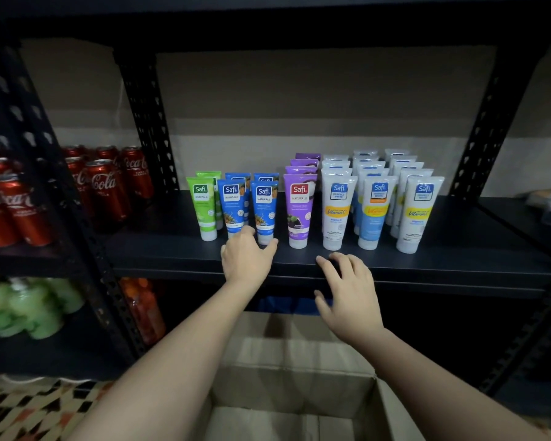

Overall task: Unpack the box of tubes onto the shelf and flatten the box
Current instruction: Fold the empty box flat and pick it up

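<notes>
Rows of upright tubes stand on the dark shelf [427,265]: green tubes [202,208], blue tubes [233,203], purple tubes [299,208] and several white tubes [372,211]. My left hand [245,259] grips the cap end of the front right blue tube [264,208], thumb on one side and fingers on the other. My right hand [350,294] hovers over the shelf's front edge, fingers spread and holding nothing. The open cardboard box [287,377] sits below my arms; I see no tubes in the visible part of it.
Red cola cans [102,186] fill the shelf bay to the left, behind a black perforated upright [86,224]. Green bottles [29,310] and an orange bottle [143,310] stand on the lower shelf. A patterned floor mat [29,409] lies at the bottom left.
</notes>
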